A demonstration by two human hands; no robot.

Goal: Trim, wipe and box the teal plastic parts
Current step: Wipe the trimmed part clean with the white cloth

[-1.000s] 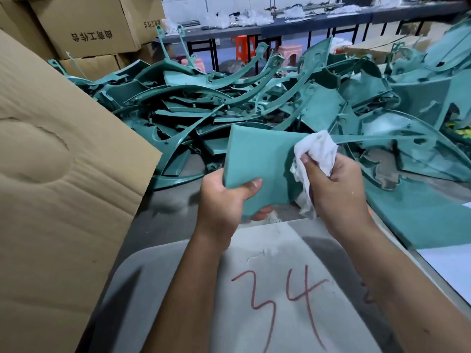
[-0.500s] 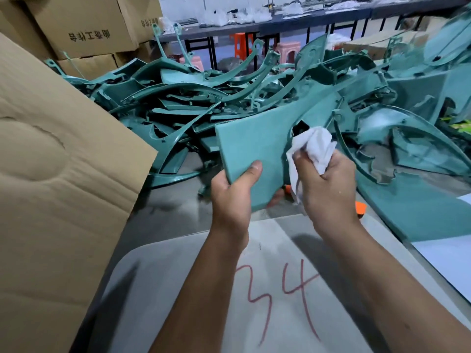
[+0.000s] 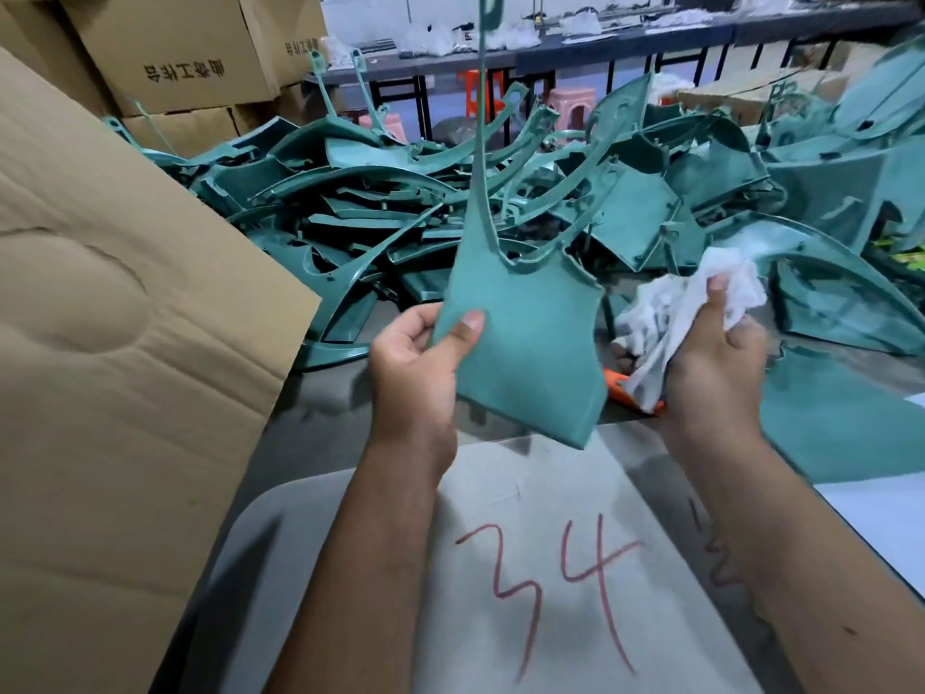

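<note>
Over the grey table [image 3: 320, 443], my left hand [image 3: 415, 373] pinches the teal part [image 3: 525, 353] upright; my right hand [image 3: 711, 373], beside it, clutches the white rag [image 3: 670, 308]; wiping seems in hand; boxing likely next.

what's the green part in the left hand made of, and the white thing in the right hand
Green part: looks like moulded plastic with a smooth satin surface, thin and stiff with a long narrow stem. White rag: looks like soft cloth or paper wipe, crumpled and limp; which one is unclear.

You hold a plain teal part [image 3: 525, 343] and a white cloth [image 3: 685, 303]; far off lies a teal pile [image 3: 360, 212], left a brown carton flap [image 3: 125, 343], near you red "34" [image 3: 550, 578] on grey
</note>
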